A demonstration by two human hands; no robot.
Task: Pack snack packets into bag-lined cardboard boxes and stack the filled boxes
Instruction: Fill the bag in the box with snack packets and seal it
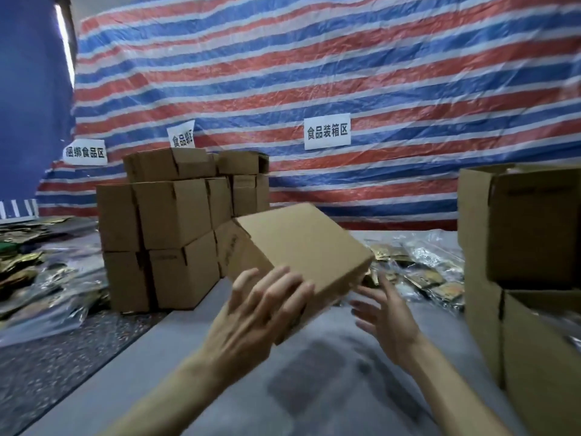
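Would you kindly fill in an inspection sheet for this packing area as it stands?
Surface: grey covering under the work.
Job's things: tilted cardboard box at centre; stack of closed boxes at left; open boxes stacked at right.
Clutter: snack packets in clear bags, strewn on both sides.
Hands: left hand spread flat on the tilted box; right hand open by its corner, contact unclear.
Cables: nothing seen.
Surroundings: striped tarp behind, bearing paper signs.
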